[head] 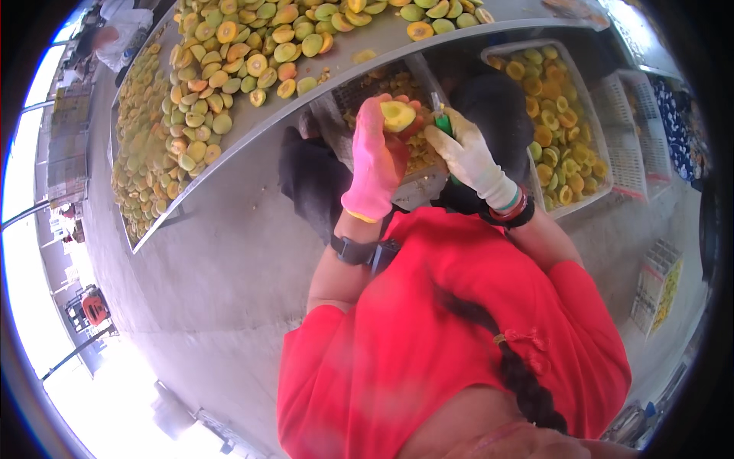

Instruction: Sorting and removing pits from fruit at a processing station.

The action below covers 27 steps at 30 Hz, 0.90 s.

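Note:
My left hand, in a pink glove, holds a halved yellow-green stone fruit with its cut face up. Close on its right, my right hand, in a pale glove, grips a small tool with a green handle and a metal end pointing away from me. The tool and the fruit are apart. Below both hands, between my knees, a crate holds small yellow-orange pieces. Many halved fruits lie on the metal table in front.
A white crate full of halved fruit stands to the right, beside stacked white plastic crates. A box is on the floor at the right. Another person is at the table's far left end.

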Each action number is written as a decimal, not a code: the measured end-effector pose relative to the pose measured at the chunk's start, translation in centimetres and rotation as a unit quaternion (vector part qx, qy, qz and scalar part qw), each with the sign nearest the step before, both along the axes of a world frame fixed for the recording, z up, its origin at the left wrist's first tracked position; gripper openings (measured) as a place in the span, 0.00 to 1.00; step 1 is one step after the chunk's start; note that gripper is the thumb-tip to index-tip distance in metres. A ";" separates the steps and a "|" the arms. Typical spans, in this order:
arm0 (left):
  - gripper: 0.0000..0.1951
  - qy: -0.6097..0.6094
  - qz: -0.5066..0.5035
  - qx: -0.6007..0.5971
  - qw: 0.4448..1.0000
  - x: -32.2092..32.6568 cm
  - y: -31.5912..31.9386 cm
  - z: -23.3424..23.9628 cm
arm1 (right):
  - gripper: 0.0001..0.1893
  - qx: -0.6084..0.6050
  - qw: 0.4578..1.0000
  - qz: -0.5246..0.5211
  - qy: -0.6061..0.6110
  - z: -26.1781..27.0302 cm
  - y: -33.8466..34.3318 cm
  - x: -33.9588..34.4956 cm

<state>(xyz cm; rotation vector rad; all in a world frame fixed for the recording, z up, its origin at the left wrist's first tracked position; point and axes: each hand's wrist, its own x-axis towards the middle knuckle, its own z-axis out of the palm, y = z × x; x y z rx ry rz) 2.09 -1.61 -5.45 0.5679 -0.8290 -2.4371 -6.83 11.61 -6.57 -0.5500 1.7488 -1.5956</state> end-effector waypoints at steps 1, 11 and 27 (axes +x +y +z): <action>0.21 -0.006 -0.002 -0.046 0.999 -0.1 0.4 0.0 | 0.12 -0.042 0.995 -0.008 0.087 0.2 -0.3 0.0; 0.32 -0.012 -0.127 -0.430 0.894 -0.4 2.2 0.3 | 0.11 -0.170 0.928 0.019 -0.330 1.4 1.6 -0.9; 0.21 -0.268 -0.175 -0.373 0.871 1.6 -1.5 -3.8 | 0.11 0.118 0.885 -0.449 0.024 -15.5 22.7 -25.0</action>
